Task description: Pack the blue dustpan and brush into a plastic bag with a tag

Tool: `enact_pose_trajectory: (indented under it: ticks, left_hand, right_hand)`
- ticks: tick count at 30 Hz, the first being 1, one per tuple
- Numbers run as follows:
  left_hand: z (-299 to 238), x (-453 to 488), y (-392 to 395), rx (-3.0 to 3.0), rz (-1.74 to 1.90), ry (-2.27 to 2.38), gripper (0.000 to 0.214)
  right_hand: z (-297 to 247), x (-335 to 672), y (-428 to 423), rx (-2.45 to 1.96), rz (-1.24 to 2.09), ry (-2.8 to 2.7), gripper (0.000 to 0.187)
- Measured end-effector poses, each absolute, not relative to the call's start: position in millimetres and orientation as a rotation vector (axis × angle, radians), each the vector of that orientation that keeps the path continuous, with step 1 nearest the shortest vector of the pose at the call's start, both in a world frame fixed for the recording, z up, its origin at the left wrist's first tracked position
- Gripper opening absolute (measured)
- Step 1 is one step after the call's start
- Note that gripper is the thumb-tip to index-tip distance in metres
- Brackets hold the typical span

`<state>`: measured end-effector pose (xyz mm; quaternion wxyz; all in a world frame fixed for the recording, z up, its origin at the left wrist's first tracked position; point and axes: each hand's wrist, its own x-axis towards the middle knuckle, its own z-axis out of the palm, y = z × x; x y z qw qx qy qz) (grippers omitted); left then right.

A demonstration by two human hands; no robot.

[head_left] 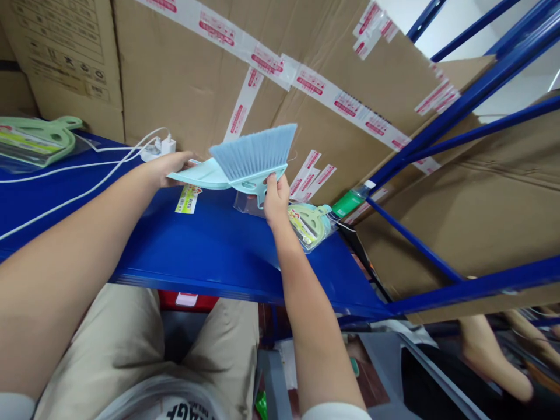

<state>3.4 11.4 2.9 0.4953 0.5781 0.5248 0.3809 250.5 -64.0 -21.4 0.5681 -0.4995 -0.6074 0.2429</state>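
Note:
My left hand (177,166) grips the rim of a pale blue dustpan (203,174) above the blue shelf (205,239). A matching hand brush (256,154) with blue-grey bristles pointing up is in my right hand (276,198), whose fingers close round its short handle. The brush overlaps the dustpan's right side; whether they touch I cannot tell. Below my left hand is a yellow-green label card (188,199). Clear plastic wrap (247,204) lies under the brush. Beside my right wrist rests a wrapped green dustpan set (308,224).
A second wrapped green dustpan set (41,140) lies at the far left. White cables run from a power strip (160,149). A green-labelled bottle (352,201) leans by the blue rack bars (415,242). Large taped cartons (184,76) stand behind. Another person's arm (492,359) shows at lower right.

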Motion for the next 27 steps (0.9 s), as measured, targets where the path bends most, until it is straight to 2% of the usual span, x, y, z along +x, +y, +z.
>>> enact_pose_trajectory:
  ticks: [3, 7, 16, 22, 27]
  left_hand:
    - [8, 7, 2, 1.135, 0.963, 1.195, 0.022]
    - [10, 11, -5, 1.132, 1.122, 1.258, 0.011]
    - [5, 16, -5, 1.320, 1.211, 1.325, 0.013]
    - [0, 24, -12, 1.460, 1.214, 1.261, 0.020]
    - [-4, 36, -20, 1.440, 1.190, 1.130, 0.023]
  right_hand:
    - [-24, 251, -64, -1.208, 0.522, -1.479, 0.049]
    - [-28, 252, -62, -1.306, 0.505, -1.535, 0.050]
    - [-20, 258, -72, -1.538, 0.167, -1.698, 0.029]
    - [-18, 256, -75, -1.613, 0.038, -1.673, 0.031]
    - [-22, 253, -73, -1.613, 0.166, -1.735, 0.038]
